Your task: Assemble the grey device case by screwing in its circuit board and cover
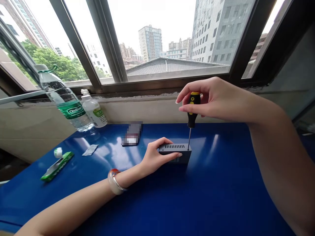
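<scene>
The left hand point(155, 158) hides one end of the vented metal box point(175, 153).

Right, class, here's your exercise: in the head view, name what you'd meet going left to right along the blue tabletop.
green packet → white paper slip → blurred dark object → left hand → grey vented metal box → screwdriver → right hand

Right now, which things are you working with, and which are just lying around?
Working with: left hand, grey vented box, right hand, black-and-yellow screwdriver.
Lying around: large water bottle, small green-labelled bottle, blurred dark object, green packet, paper slip.
</scene>
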`<action>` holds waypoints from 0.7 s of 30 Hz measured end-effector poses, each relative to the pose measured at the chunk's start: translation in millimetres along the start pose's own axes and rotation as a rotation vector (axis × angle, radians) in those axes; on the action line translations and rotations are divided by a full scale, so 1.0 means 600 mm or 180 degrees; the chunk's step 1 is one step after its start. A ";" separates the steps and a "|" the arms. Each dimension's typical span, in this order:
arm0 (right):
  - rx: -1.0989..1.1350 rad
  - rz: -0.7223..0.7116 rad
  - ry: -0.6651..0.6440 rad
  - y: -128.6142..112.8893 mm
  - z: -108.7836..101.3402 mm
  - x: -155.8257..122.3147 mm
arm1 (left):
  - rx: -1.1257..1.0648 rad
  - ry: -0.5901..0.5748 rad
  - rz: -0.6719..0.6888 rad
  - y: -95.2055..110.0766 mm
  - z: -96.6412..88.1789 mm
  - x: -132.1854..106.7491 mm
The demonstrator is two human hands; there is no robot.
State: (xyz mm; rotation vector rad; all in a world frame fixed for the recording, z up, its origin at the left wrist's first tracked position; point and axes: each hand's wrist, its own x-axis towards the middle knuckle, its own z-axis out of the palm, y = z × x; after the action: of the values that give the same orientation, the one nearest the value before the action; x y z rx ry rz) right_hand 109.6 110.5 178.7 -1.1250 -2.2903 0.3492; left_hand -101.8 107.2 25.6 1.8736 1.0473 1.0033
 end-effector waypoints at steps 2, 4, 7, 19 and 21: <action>0.0037 -0.0033 0.0075 0.001 0.004 0.003 | -0.0025 -0.0022 -0.0008 0.000 0.000 0.000; 0.0064 -0.0067 0.0094 0.004 0.006 0.005 | -0.0037 -0.0017 0.0001 0.000 0.000 0.001; 0.0081 -0.0074 0.0122 0.005 0.006 0.005 | -0.0027 0.0012 0.0029 0.000 0.000 0.001; 0.0066 -0.0010 0.0151 0.002 0.005 0.005 | -0.0065 -0.0001 -0.0010 0.002 0.000 0.001; 0.0082 -0.0005 0.0159 0.002 0.005 0.005 | -0.0094 -0.0008 -0.0012 0.002 0.000 0.000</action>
State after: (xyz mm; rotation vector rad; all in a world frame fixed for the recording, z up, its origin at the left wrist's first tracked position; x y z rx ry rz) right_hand 107.1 113.5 176.8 -1.1067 -2.2368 0.3452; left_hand -101.4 107.0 26.9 1.8480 1.0289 1.0087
